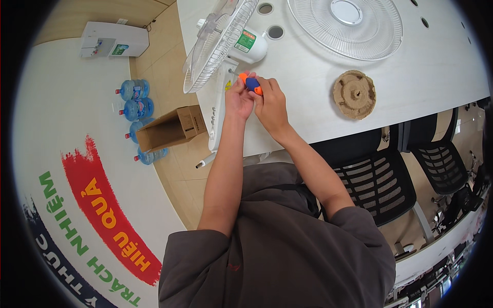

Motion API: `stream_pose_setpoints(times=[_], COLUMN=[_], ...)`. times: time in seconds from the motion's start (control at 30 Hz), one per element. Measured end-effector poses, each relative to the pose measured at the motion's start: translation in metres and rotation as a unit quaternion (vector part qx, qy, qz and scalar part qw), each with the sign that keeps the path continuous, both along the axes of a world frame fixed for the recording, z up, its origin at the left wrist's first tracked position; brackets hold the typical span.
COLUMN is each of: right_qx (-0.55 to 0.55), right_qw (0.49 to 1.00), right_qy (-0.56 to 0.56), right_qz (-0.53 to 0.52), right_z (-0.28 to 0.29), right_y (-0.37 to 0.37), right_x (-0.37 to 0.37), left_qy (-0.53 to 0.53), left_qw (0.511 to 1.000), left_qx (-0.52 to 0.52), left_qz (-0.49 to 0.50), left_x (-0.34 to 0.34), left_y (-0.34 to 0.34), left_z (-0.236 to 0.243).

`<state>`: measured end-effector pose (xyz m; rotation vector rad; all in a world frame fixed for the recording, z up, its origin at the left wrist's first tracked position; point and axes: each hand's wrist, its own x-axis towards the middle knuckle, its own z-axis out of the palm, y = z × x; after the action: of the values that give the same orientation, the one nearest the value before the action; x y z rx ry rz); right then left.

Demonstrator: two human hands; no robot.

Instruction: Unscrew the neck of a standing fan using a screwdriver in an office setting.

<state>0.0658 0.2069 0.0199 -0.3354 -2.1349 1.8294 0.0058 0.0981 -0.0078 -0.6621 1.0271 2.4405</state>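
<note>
Both hands meet on a screwdriver with an orange and blue handle. My left hand closes round the front of the handle, near the shaft. The back end of the handle is gripped by my right hand. The thin metal shaft points up and left, its tip at the neck of a white fan that lies on its side. Whether the tip sits in a screw is too small to tell. The fan's white post runs toward me along the table's left edge, with several round buttons on it.
A white wire fan grille lies on the white table, with a round moulded cardboard piece nearer me. An open cardboard box and several water bottles stand on the floor at left. Black mesh chairs are at right.
</note>
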Motion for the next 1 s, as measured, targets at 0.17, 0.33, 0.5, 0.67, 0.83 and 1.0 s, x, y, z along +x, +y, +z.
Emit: stream_pose_setpoints(times=[0.17, 0.33, 0.5, 0.67, 0.83, 1.0], right_qx=[0.094, 0.038, -0.006, 0.086, 0.103, -0.012], right_qw=[0.98, 0.991, 1.0, 0.991, 0.978, 0.995], right_qy=[0.151, 0.11, -0.003, 0.1, 0.175, 0.08], right_qz=[0.085, 0.059, -0.002, 0.011, 0.05, -0.061], right_z=[-0.01, 0.004, -0.002, -0.01, -0.01, 0.012], right_y=[0.012, 0.003, -0.004, 0.002, 0.01, 0.002], right_x=[-0.006, -0.003, -0.002, -0.002, -0.009, -0.004], left_qy=[-0.035, -0.047, -0.034, -0.029, -0.037, -0.04], left_qw=[0.994, 0.996, 0.997, 0.997, 0.989, 0.998], left_qx=[-0.102, -0.066, 0.045, -0.077, -0.143, -0.03], left_qz=[0.003, 0.045, 0.047, -0.01, -0.018, 0.048], left_x=[-0.007, -0.008, -0.001, -0.004, -0.017, -0.013], left_y=[0.003, 0.001, 0.001, 0.004, -0.002, 0.003], left_z=[0.013, 0.01, -0.005, 0.012, 0.003, -0.005])
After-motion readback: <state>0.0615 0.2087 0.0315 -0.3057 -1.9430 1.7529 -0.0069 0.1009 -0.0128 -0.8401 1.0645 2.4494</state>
